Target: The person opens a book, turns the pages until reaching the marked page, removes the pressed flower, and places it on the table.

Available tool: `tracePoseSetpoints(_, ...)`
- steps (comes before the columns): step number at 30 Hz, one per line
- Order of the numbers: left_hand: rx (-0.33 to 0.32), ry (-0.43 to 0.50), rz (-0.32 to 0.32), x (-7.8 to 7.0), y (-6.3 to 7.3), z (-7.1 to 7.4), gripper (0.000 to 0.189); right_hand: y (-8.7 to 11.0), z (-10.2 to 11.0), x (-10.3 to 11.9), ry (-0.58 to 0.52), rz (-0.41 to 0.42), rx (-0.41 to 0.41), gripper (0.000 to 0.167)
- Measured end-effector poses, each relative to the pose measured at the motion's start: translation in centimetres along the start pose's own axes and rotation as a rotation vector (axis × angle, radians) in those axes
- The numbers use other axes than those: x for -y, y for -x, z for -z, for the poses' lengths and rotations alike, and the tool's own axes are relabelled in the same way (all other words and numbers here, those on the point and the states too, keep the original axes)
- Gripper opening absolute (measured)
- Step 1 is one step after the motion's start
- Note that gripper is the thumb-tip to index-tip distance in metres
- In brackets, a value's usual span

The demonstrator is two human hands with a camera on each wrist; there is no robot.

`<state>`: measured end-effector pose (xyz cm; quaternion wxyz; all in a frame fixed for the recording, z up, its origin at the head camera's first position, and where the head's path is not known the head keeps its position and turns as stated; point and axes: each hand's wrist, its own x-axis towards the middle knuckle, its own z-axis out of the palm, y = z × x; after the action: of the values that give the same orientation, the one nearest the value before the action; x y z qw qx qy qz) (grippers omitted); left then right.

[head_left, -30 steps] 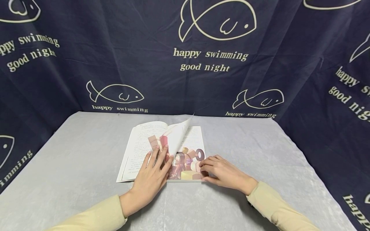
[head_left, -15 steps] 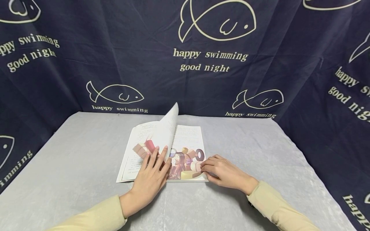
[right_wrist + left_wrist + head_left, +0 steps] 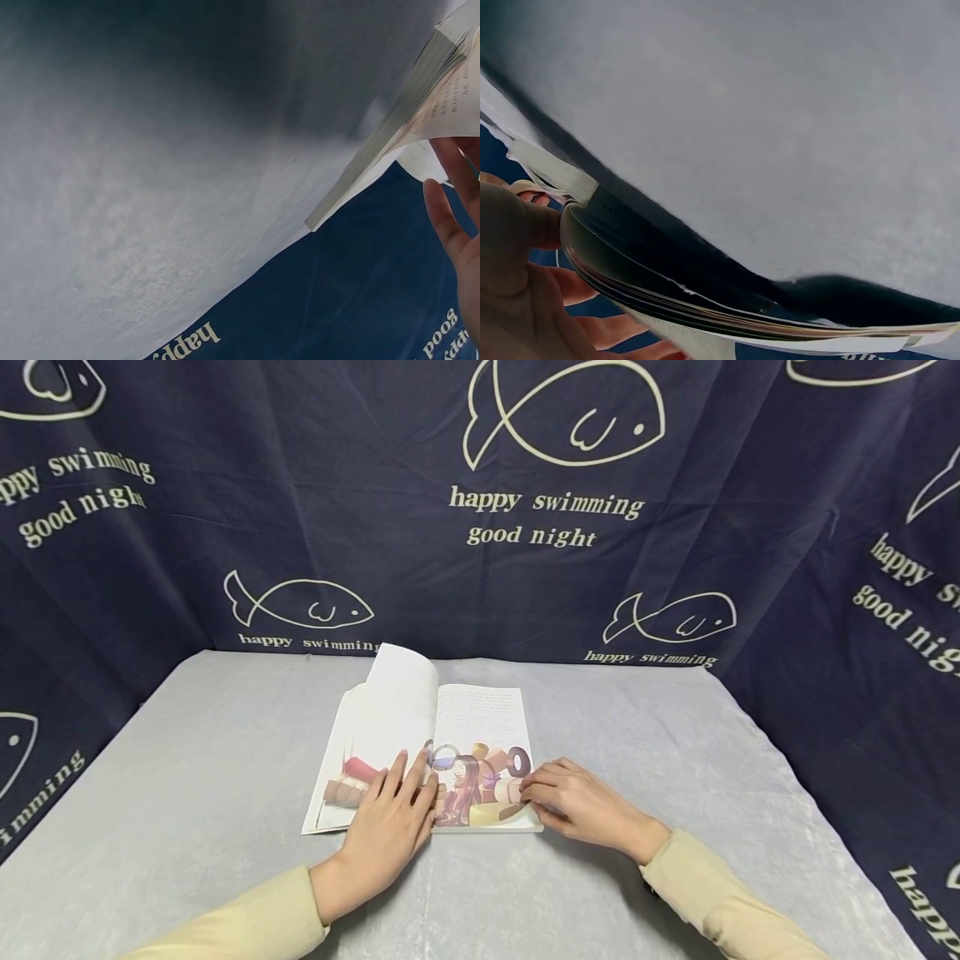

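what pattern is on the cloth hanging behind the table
The cloth is dark blue with whitish fish outlines and lettering, clearest in the head view.

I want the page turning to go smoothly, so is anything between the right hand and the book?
Nothing visible stands in the way: the right hand is at the right edge of the book. The left hand rests on its left side.
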<state>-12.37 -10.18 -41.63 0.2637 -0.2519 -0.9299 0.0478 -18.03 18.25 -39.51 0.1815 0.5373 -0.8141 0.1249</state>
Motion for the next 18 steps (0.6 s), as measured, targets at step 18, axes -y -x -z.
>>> tracePoseSetpoints(18, 0.039, -0.018, 0.037, -0.18, 0.02, 0.17, 0.050, -0.73, 0.66, -0.07, 0.016, 0.009, -0.082, 0.012)
